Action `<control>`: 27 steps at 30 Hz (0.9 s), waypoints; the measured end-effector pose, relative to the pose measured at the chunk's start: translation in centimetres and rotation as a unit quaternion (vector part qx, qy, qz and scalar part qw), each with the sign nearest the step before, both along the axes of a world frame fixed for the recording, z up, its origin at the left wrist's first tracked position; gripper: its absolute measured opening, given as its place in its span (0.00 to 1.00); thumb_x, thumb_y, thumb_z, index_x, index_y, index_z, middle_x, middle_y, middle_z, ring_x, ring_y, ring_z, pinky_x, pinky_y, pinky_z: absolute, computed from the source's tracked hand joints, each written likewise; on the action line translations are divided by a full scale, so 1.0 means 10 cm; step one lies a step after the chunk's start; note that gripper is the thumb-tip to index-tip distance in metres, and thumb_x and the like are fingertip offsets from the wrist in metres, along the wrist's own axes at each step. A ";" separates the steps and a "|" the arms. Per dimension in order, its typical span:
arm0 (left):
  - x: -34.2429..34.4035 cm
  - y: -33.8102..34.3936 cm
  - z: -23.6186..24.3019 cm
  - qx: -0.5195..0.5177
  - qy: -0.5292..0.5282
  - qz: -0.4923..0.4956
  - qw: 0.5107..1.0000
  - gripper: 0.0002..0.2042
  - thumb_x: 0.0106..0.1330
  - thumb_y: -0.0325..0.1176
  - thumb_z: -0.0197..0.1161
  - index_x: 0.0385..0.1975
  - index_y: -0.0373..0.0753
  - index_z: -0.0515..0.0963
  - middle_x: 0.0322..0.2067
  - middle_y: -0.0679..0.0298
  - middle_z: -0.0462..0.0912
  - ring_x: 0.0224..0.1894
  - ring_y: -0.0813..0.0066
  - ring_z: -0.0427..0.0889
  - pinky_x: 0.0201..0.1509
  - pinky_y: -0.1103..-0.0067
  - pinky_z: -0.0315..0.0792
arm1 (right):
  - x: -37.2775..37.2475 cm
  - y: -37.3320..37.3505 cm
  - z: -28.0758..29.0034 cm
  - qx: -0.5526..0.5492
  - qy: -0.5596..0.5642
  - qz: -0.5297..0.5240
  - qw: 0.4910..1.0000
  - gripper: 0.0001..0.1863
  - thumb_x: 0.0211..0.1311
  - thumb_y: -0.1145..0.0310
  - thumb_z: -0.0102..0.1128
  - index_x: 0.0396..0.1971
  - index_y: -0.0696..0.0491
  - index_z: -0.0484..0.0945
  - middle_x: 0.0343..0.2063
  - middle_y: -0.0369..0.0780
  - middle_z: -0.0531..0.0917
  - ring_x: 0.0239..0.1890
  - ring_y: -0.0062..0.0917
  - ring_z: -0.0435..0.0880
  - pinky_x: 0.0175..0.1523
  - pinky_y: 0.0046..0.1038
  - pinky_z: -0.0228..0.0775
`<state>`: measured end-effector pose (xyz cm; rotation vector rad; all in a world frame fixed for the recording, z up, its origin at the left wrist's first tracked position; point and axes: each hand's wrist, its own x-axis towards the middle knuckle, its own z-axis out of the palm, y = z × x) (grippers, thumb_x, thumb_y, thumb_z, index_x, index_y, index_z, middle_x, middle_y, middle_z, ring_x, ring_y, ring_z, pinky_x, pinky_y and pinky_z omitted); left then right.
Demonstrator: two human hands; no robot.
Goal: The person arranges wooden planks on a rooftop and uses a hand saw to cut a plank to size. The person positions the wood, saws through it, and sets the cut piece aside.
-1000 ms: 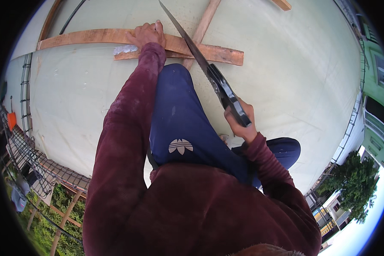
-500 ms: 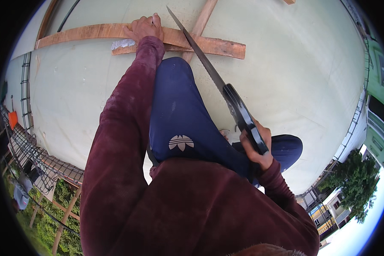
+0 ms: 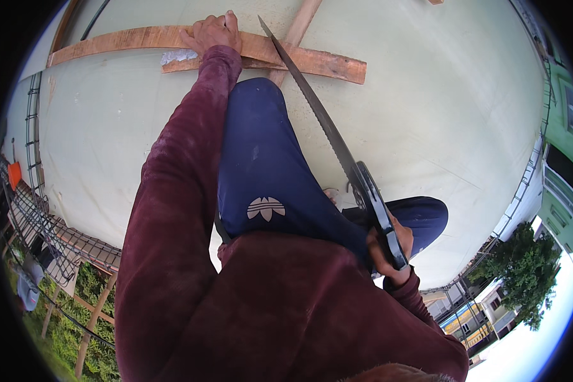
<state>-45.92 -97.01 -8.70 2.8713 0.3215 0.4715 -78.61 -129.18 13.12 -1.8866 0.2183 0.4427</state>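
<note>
A long wooden plank (image 3: 325, 64) lies across the upper part of the head view. My left hand (image 3: 214, 33) grips it from above, fingers curled over its far side, the thumb side hard to make out. In my right hand (image 3: 393, 247), beside my right knee, is the dark handle of a handsaw (image 3: 330, 130). Its long toothed blade slants up and left, crossing the plank to the right of my left hand. Under the plank lie a crossing wooden batten (image 3: 303, 24) and a shorter piece of wood (image 3: 186, 64) with a pale silvery patch.
Pale sheeting (image 3: 439, 114) covers the surface around me. Wire-tied rebar (image 3: 33, 127) runs along the left edge, near an orange object (image 3: 14, 175). A person in grey (image 3: 28, 290) is below at the left. A green building (image 3: 565, 153) and a tree (image 3: 522, 274) stand beyond the right edge.
My right hand has drawn the saw back toward my body, down and slightly right. The blade still crosses the plank. My left hand keeps its hold on the plank.
</note>
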 end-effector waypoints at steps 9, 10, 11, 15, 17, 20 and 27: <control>0.17 -0.11 -0.05 -0.003 0.047 -0.006 0.999 0.21 0.71 0.51 0.51 0.26 0.47 0.87 0.33 0.68 0.85 0.50 0.64 0.76 0.73 0.47 0.39 | 0.64 0.38 -0.51 0.069 -0.050 -0.025 0.996 0.07 0.53 0.80 0.57 0.33 0.60 0.77 0.23 0.36 0.79 0.25 0.16 0.75 0.35 0.21 0.69; 0.23 -0.13 -0.01 -0.005 0.028 -0.014 0.999 0.22 0.71 0.51 0.51 0.26 0.47 0.87 0.34 0.67 0.85 0.49 0.64 0.77 0.73 0.47 0.40 | 0.33 0.24 -0.29 0.058 -0.050 -0.024 0.997 0.13 0.52 0.80 0.56 0.39 0.62 0.79 0.24 0.37 0.80 0.27 0.17 0.77 0.39 0.22 0.72; 0.15 -0.11 -0.01 -0.007 0.025 -0.019 0.999 0.22 0.71 0.52 0.50 0.26 0.48 0.88 0.34 0.67 0.86 0.48 0.63 0.78 0.72 0.47 0.42 | 0.06 0.11 0.01 0.017 -0.034 -0.018 0.999 0.20 0.50 0.80 0.55 0.47 0.63 0.79 0.27 0.39 0.83 0.29 0.21 0.81 0.42 0.23 0.74; 0.01 -0.02 0.02 -0.004 -0.018 -0.026 0.999 0.23 0.71 0.52 0.50 0.26 0.45 0.87 0.33 0.66 0.86 0.47 0.61 0.78 0.71 0.48 0.44 | -0.13 -0.05 0.35 -0.102 0.050 0.007 0.994 0.23 0.51 0.79 0.57 0.50 0.62 0.78 0.35 0.42 0.86 0.32 0.23 0.85 0.42 0.23 0.75; 0.02 -0.06 0.02 -0.014 -0.033 -0.038 0.999 0.24 0.71 0.52 0.50 0.25 0.43 0.87 0.33 0.65 0.86 0.47 0.60 0.79 0.70 0.47 0.45 | 0.28 0.03 -0.02 -0.016 -0.035 0.029 0.999 0.11 0.54 0.80 0.57 0.39 0.60 0.81 0.32 0.41 0.86 0.31 0.21 0.84 0.38 0.23 0.74; 0.20 -0.26 -0.01 -0.004 0.030 -0.038 0.999 0.19 0.70 0.50 0.54 0.26 0.47 0.87 0.35 0.67 0.86 0.51 0.65 0.76 0.74 0.48 0.38 | 1.08 0.35 -1.04 0.064 -0.143 -0.009 0.988 0.01 0.54 0.79 0.58 0.28 0.58 0.77 0.20 0.35 0.77 0.24 0.17 0.75 0.32 0.22 0.67; 0.19 -0.06 -0.06 -0.031 0.036 -0.016 0.999 0.20 0.71 0.51 0.52 0.27 0.48 0.88 0.37 0.68 0.86 0.53 0.65 0.74 0.74 0.49 0.36 | 0.08 0.15 -0.06 0.023 -0.053 -0.020 0.998 0.20 0.51 0.80 0.56 0.48 0.63 0.78 0.24 0.37 0.79 0.26 0.18 0.77 0.36 0.21 0.71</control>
